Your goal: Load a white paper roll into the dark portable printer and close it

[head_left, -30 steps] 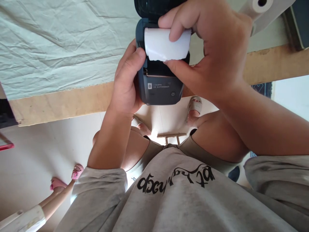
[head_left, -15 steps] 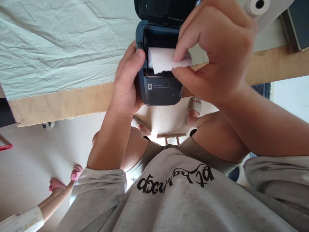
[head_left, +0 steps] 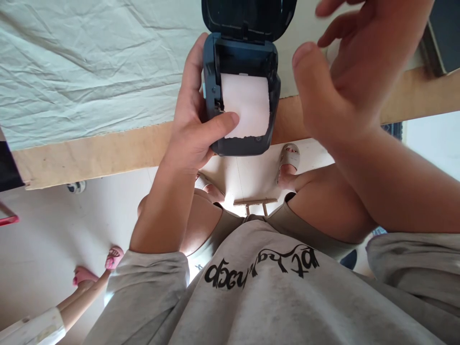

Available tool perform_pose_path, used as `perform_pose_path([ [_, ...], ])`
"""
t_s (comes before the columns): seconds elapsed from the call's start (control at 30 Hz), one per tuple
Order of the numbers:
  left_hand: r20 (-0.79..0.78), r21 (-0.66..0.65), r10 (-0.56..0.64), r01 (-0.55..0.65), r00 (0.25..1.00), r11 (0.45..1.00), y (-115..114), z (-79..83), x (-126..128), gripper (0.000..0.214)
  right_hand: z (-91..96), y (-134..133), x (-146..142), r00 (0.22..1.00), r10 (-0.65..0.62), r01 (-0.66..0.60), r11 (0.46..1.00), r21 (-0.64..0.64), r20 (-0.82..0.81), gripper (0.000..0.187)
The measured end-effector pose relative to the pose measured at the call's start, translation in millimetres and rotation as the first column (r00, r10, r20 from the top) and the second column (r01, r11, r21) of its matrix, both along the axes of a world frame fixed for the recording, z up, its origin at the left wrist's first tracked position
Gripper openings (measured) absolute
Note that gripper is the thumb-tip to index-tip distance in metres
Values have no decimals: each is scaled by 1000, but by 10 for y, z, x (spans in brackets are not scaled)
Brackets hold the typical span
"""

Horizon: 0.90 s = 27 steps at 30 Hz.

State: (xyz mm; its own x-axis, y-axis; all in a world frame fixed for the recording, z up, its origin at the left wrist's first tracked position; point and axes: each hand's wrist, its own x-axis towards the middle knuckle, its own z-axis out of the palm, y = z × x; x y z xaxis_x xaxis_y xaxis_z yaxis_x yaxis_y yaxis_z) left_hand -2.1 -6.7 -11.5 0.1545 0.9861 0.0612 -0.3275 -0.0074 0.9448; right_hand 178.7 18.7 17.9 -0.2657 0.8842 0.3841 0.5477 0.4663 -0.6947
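My left hand (head_left: pixel 196 117) grips a dark blue portable label printer (head_left: pixel 247 147) from its left side. The printer's black lid (head_left: pixel 247 19) is swung up and away from me. A white paper roll (head_left: pixel 246 98) sits in the bay, its torn end drawn toward me over the front face. My left thumb presses on the left side of that paper. To the right of the printer, my right hand (head_left: pixel 354 72) is in the air with fingers apart and nothing in them. It partly hides a blurred white thing behind it.
A pale green cloth (head_left: pixel 89 67) covers the table, whose bare wooden edge (head_left: pixel 93 148) runs across in front of me. A dark flat object (head_left: pixel 445 36) lies at the far right. Another person's pink sandals (head_left: pixel 84 275) show on the floor at left.
My right hand has let go of the paper and moved up and right. The paper now lies flat over the printer's front, and my left thumb has come onto it.
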Motion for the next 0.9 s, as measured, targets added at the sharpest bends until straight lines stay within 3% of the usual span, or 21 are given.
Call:
perform_pose_path([
  [0.07,-2,17,-11,11,1000,1000,3,-9,8,50,-50,64,-4,997,-45,50,995,88,-64,35],
  [0.13,-17,36,-16,17,1000,999,24,-55,-11,51,-108,134,-33,977,19,11,990,140,-213,33],
  [0.2,-22,79,-31,33,999,996,58,-125,-49,57,-142,179,-71,916,72,-23,992,126,-396,27],
  [0.27,-9,128,-42,43,999,991,91,-188,-84,66,-147,183,-98,877,86,-41,994,105,-472,22],
  [0.4,17,130,-60,57,998,990,116,-212,-101,65,-145,130,-105,958,184,-186,982,9,-221,32],
  [0.53,21,123,-65,62,998,990,89,-150,-82,58,-196,129,-117,933,331,-345,934,-90,-141,48],
  [0.7,-21,51,40,-38,999,998,10,-75,-34,36,-219,158,-144,929,349,-364,921,-141,-122,52],
  [0.9,97,31,15,-18,995,999,3,-61,-14,31,-161,140,-146,941,338,-339,932,-132,-26,54],
])
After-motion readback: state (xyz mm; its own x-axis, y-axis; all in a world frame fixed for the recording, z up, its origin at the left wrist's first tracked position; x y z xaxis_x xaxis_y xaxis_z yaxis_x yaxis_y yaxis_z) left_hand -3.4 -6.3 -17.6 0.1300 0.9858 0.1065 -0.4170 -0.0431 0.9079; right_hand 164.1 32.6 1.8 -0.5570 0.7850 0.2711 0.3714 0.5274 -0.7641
